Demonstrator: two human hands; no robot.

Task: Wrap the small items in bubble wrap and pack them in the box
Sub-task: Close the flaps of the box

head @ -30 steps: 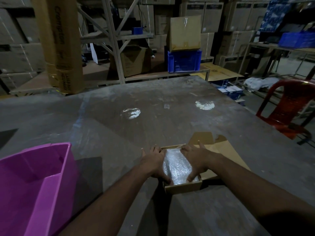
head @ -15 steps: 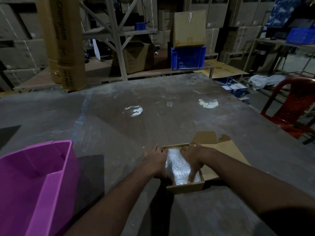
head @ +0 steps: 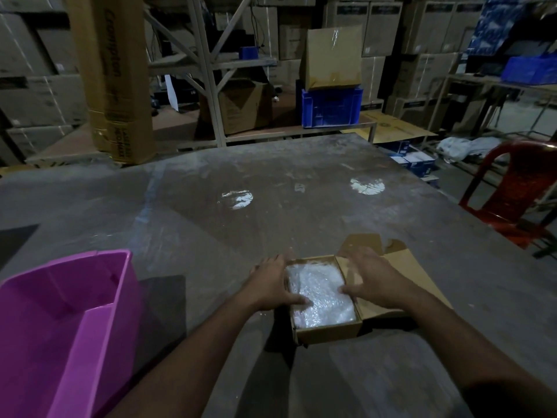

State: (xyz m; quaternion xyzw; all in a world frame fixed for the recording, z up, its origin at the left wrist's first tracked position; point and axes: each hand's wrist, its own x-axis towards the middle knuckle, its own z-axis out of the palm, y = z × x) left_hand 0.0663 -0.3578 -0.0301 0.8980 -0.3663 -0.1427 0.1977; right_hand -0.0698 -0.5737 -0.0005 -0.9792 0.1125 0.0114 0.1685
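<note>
We see one small cardboard box (head: 328, 331) lying open near the front edge of the table (head: 211, 212), a little right of the middle, with one bundle of bubble wrap (head: 321, 300) filling it to the rim. The wrap is white, crinkled and shiny; what it holds we cannot tell. The box is shallow, rectangular and plain brown, and its lid flap (head: 401, 267) lies folded out flat on the table to the right.

Our two hands are on it. The left hand (head: 269, 283) lies flat against the box's left wall with its fingers straight and its thumb reaching over the rim onto the wrap. The right hand (head: 369, 280) rests over the right rim and the flap, fingers spread and relaxed, its thumb touching the wrap. Neither hand grasps anything.

The table is grey, scuffed and dully glossy, and it mirrors two round lights toward its far edge. One pink plastic bin (head: 60, 333), smooth and square-cornered, stands at the front left corner, well apart from the box. Beyond the table's right edge stands one red plastic chair (head: 512, 188), and past the far edge one blue crate (head: 331, 107) sits among stacked cartons.
</note>
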